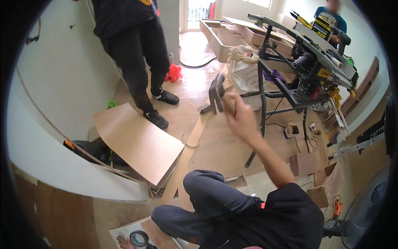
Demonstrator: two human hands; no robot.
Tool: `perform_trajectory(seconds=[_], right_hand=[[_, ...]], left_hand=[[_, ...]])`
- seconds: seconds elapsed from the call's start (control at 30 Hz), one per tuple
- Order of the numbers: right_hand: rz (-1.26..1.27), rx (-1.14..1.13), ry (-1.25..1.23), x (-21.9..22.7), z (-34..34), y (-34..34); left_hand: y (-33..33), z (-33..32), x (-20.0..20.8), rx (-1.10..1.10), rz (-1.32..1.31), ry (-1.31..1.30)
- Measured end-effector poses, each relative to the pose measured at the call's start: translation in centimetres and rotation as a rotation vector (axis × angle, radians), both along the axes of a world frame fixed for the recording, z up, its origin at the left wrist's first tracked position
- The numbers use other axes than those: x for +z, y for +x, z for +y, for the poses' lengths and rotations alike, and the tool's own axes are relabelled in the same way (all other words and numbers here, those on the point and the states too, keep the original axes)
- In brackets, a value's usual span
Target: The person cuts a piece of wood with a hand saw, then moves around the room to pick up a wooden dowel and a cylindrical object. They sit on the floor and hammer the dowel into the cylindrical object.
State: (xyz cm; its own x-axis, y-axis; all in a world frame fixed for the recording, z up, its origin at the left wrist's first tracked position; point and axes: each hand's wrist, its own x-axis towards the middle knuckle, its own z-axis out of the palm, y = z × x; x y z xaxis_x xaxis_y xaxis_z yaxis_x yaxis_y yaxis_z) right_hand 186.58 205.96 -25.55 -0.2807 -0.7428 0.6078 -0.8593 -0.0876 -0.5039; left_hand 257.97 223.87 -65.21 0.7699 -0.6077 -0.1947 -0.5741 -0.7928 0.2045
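My right hand [240, 117] is closed round the wooden handle of a hammer [218, 92], raised in front of me above the floor. Its dark metal head is smeared by motion and hangs over a long, pale wood strip [188, 155]. Beside the head, a small dark metal block [204, 108] sits by the far end of the strip. Only a small part of my left hand [126, 245] shows at the lower left edge, its fingers closed at a small brown piece I cannot identify. Next to it lies a roll of dark tape [139, 238].
A curved thin wood sheet [139, 143] leans at the left, near a standing person's shoes [156, 119]. On the right stands a table saw on a black frame [262, 89], with a white sack [244, 74] beside it. Wooden boxes [325, 184] and a fan [369, 203] are nearer. Another person [338, 20] is behind.
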Motion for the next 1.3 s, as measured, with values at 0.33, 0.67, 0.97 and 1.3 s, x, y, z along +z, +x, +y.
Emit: perform_trajectory(seconds=[0.33,0.67,0.97,1.3], right_hand=[[0.697,-0.636,0.420,28.0,-7.3,-31.6],[0.408,-1.375,0.653,30.2,9.8,-44.7],[0.232,-1.384,0.560,29.4,13.4,-45.1],[0.541,-1.029,-0.102,28.8,14.8,-29.5]], left_hand=[[-8.2,-5.4,1.6,-0.034,-0.037,-0.016],[-8.8,-6.1,1.7,0.000,-0.070,0.006],[-8.3,-5.4,1.3,0.013,-0.068,-0.011],[-5.3,-1.3,-0.9,0.096,-0.042,-0.091]])
